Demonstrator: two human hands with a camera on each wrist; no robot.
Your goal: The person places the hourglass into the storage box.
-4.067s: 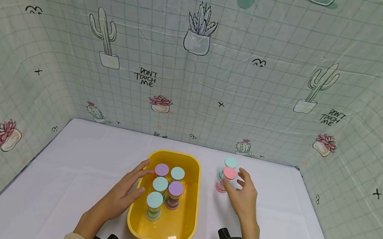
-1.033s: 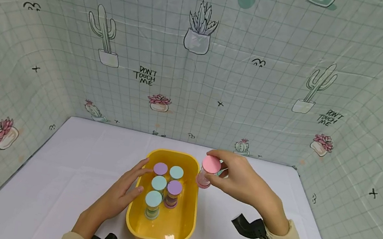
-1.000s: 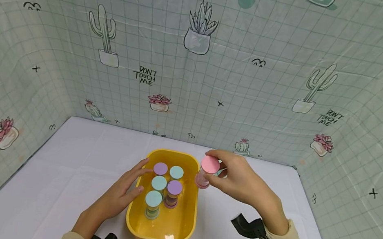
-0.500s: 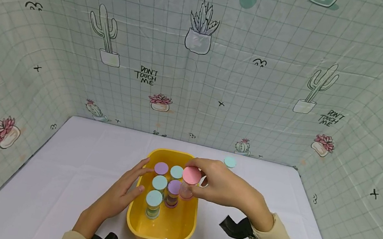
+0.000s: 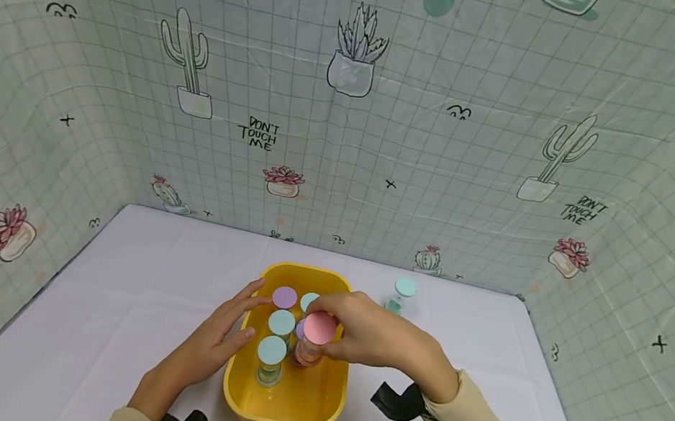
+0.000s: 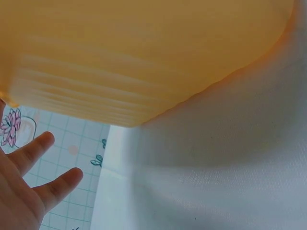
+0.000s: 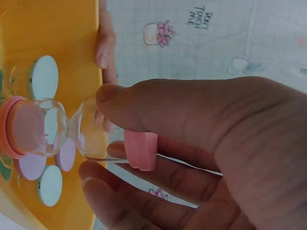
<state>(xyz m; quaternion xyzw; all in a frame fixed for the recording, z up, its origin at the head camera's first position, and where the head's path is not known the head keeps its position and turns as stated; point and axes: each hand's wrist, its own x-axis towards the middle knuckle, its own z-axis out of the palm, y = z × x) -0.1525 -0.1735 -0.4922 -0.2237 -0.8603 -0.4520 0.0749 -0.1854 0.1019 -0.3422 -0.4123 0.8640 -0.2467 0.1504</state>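
My right hand (image 5: 374,332) holds a pink-capped hourglass (image 5: 320,328) upright over the yellow bin (image 5: 308,406). In the right wrist view, thumb and fingers pinch its clear glass near one pink cap (image 7: 141,149), with pink sand at the far end. It partly covers a purple-capped hourglass (image 5: 299,329) in the bin. Another purple-capped hourglass (image 5: 284,297) and several light-blue-capped ones, such as the front one (image 5: 271,350), stand in the bin too. My left hand (image 5: 208,348) lies along the bin's left rim with fingers spread and loosely extended; its wrist view shows the bin's outer wall (image 6: 144,62).
A teal-capped hourglass (image 5: 405,287) stands on the white table (image 5: 457,330) right of the bin, towards the back. A patterned cloth (image 5: 387,138) with cactus drawings hangs around the back and sides. Black wrist straps (image 5: 400,402) stick out at both wrists.
The right hand has picked up the pink hourglass from the table and carried it left over the bin, then nearer the purple one. The left hand has stayed at the rim.
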